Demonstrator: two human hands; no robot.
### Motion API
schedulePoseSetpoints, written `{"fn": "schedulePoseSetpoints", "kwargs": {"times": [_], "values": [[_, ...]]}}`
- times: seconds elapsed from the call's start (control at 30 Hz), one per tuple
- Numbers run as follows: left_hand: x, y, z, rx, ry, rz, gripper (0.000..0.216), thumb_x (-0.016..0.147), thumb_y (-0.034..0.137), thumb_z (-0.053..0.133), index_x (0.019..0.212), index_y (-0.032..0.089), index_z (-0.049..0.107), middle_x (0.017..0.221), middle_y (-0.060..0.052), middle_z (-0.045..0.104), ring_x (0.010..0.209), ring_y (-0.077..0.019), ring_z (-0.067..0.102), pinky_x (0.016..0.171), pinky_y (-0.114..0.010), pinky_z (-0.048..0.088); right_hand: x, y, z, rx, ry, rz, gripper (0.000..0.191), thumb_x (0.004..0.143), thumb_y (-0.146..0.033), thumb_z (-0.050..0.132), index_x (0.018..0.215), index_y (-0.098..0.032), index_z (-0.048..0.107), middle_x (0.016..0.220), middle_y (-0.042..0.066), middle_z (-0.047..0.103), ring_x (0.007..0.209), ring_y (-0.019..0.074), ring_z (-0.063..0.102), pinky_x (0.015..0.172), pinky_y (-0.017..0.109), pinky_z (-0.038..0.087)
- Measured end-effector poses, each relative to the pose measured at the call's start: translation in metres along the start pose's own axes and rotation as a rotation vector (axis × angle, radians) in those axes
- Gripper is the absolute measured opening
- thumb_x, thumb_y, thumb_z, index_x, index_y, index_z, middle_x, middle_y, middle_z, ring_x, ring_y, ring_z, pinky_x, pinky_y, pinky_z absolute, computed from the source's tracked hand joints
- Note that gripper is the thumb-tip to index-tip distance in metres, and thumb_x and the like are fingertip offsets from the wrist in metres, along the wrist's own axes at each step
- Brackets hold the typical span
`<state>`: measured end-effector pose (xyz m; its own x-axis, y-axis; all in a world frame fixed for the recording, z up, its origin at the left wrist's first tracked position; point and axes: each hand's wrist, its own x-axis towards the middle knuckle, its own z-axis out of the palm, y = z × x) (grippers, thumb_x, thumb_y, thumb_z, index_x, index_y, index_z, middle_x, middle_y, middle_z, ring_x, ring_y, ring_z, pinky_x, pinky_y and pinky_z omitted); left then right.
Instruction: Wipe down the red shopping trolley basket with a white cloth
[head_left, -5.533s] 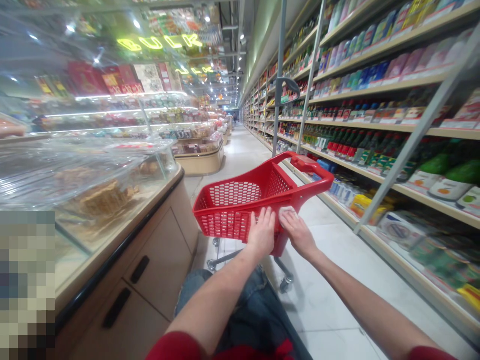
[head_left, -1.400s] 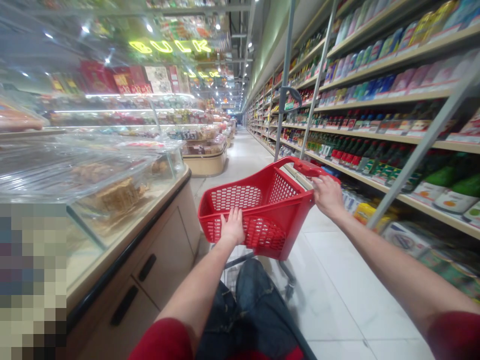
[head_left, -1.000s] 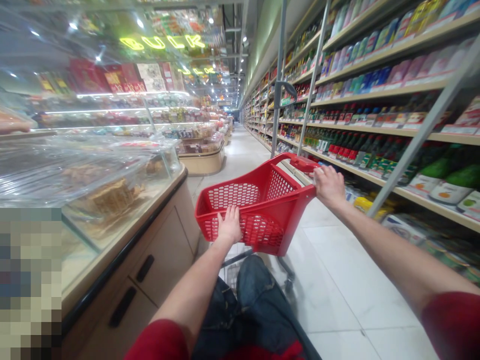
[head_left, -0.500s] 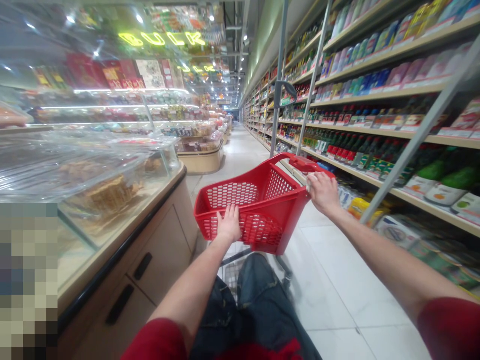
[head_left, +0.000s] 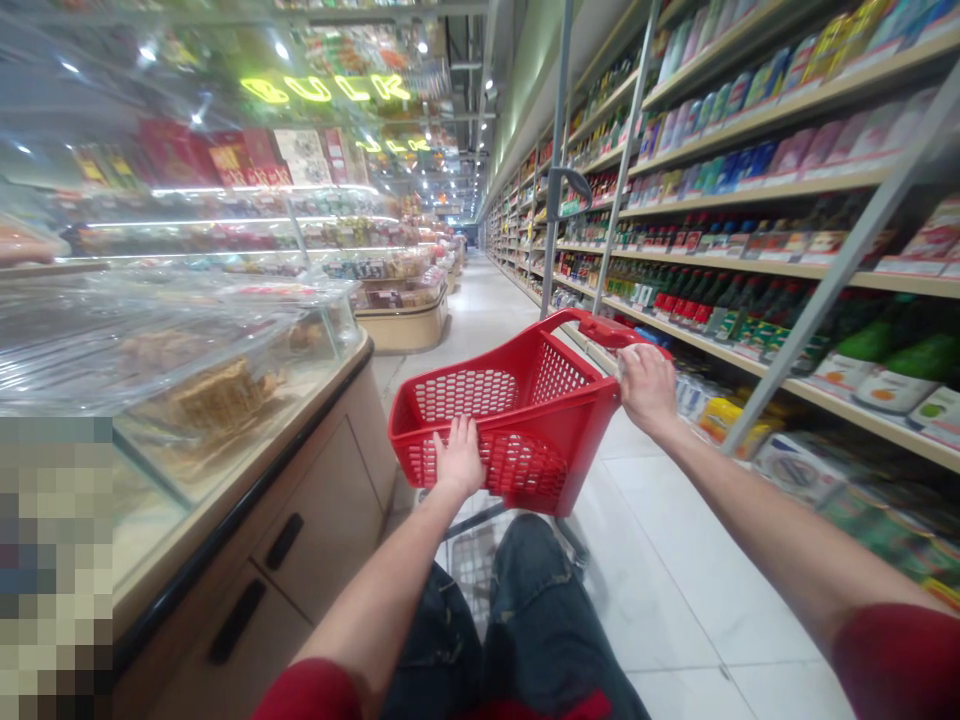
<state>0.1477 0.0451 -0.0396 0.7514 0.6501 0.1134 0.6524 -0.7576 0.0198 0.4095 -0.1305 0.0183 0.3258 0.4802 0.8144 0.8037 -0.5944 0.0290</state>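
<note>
A red plastic shopping cart basket (head_left: 491, 420) with mesh walls sits turned sideways in front of my legs, on a grey wheeled frame. Its inside shows nothing where I can see in. My left hand (head_left: 459, 458) lies against the near wall, fingers stretched and slightly apart, fingertips reaching the rim. At the right end, my right hand (head_left: 646, 388) is closed round the cart's red handle (head_left: 606, 332). Something small and whitish shows by its fingers, too unclear to name.
Close on the left stands a glass-topped display counter (head_left: 322, 440) with wooden drawers. Tall shelves of bottles and cans (head_left: 750, 255) line the right side, behind grey metal posts (head_left: 555, 150). A tiled aisle (head_left: 480, 290) runs straight ahead, past another display stand (head_left: 405, 325).
The view has shifted slightly, and my legs have moved a little under the cart. Both hands keep their places on the cart.
</note>
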Motion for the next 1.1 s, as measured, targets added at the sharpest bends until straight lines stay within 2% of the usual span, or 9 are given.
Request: {"fn": "schedulePoseSetpoints", "kwargs": {"times": [0.2, 0.3, 0.37, 0.47, 0.57, 0.77, 0.87, 1.0, 1.1], "values": [[-0.002, 0.016, -0.003, -0.013, -0.018, 0.056, 0.076, 0.069, 0.024, 0.043, 0.139, 0.012, 0.013, 0.148, -0.008, 0.009, 0.135, -0.0247, 0.002, 0.106, -0.054, 0.008, -0.022, -0.053, 0.012, 0.047, -0.151, -0.300, 0.041, 0.080, -0.018, 0.040, 0.119, -0.017, 0.049, 0.127, 0.012, 0.047, 0.122, 0.0273, 0.034, 0.097, 0.044, 0.026], [-0.002, 0.019, -0.006, -0.018, -0.032, 0.060, 0.076, 0.069, 0.022, 0.041, 0.139, 0.014, 0.014, 0.148, -0.007, 0.010, 0.135, -0.0252, 0.004, 0.106, -0.056, 0.008, -0.024, -0.055, 0.012, 0.048, -0.194, -0.379, 0.044, 0.078, -0.015, 0.041, 0.121, -0.018, 0.048, 0.128, 0.011, 0.047, 0.122, 0.0261, 0.034, 0.098, 0.045, 0.024], [-0.002, 0.018, -0.008, -0.020, -0.036, 0.066, 0.075, 0.069, 0.022, 0.041, 0.139, 0.014, 0.014, 0.148, -0.007, 0.011, 0.135, -0.0252, 0.005, 0.105, -0.057, 0.007, -0.020, -0.040, 0.008, 0.037, -0.169, -0.315, 0.043, 0.078, -0.015, 0.040, 0.120, -0.019, 0.048, 0.127, 0.011, 0.048, 0.120, 0.0264, 0.036, 0.097, 0.046, 0.025], [-0.002, 0.019, -0.009, -0.037, -0.028, 0.059, 0.074, 0.070, 0.024, 0.041, 0.138, 0.012, 0.015, 0.147, -0.009, 0.015, 0.135, -0.0248, 0.008, 0.106, -0.056, 0.007, -0.010, -0.015, 0.001, 0.013, -0.068, -0.084, 0.041, 0.079, -0.017, 0.039, 0.118, -0.017, 0.049, 0.128, 0.014, 0.045, 0.119, 0.0288, 0.036, 0.094, 0.048, 0.028], [-0.003, 0.021, -0.009, -0.043, 0.007, 0.059, 0.073, 0.071, 0.025, 0.040, 0.138, 0.011, 0.016, 0.147, -0.009, 0.016, 0.135, -0.0246, 0.010, 0.106, -0.054, 0.008, -0.006, -0.008, -0.001, 0.005, -0.001, 0.056, 0.042, 0.078, -0.016, 0.039, 0.120, -0.015, 0.048, 0.129, 0.017, 0.043, 0.120, 0.0304, 0.033, 0.093, 0.049, 0.028], [-0.002, 0.025, -0.006, -0.007, 0.007, 0.069, 0.074, 0.071, 0.023, 0.040, 0.138, 0.012, 0.014, 0.147, -0.009, 0.014, 0.135, -0.0249, 0.007, 0.106, -0.055, 0.009, -0.022, -0.051, 0.009, 0.044, -0.163, -0.253, 0.043, 0.077, -0.015, 0.041, 0.119, -0.016, 0.049, 0.127, 0.012, 0.047, 0.122, 0.0272, 0.033, 0.097, 0.045, 0.025], [0.000, 0.024, -0.008, -0.002, -0.006, 0.074, 0.073, 0.071, 0.023, 0.040, 0.138, 0.012, 0.015, 0.147, -0.008, 0.015, 0.135, -0.0252, 0.008, 0.106, -0.055, 0.008, -0.020, -0.056, 0.012, 0.109, -0.202, -0.351, 0.039, 0.079, -0.016, 0.041, 0.115, -0.019, 0.052, 0.124, 0.010, 0.051, 0.118, 0.0250, 0.038, 0.097, 0.043, 0.027], [0.000, 0.024, -0.008, -0.019, 0.002, 0.079, 0.073, 0.070, 0.023, 0.041, 0.138, 0.010, 0.015, 0.147, -0.009, 0.016, 0.134, -0.0247, 0.011, 0.106, -0.056, 0.008, 0.001, -0.025, 0.003, 0.121, -0.084, -0.195, 0.034, 0.082, -0.016, 0.037, 0.110, -0.018, 0.056, 0.117, 0.010, 0.055, 0.108, 0.0218, 0.046, 0.091, 0.038, 0.033], [-0.001, 0.027, -0.007, -0.027, 0.033, 0.084, 0.074, 0.070, 0.023, 0.041, 0.138, 0.010, 0.015, 0.147, -0.010, 0.015, 0.135, -0.0244, 0.010, 0.106, -0.055, 0.008, 0.010, -0.002, -0.006, -0.001, 0.029, -0.010, 0.035, 0.083, -0.016, 0.035, 0.112, -0.014, 0.056, 0.127, 0.017, 0.047, 0.119, 0.0297, 0.034, 0.095, 0.049, 0.025]]}}
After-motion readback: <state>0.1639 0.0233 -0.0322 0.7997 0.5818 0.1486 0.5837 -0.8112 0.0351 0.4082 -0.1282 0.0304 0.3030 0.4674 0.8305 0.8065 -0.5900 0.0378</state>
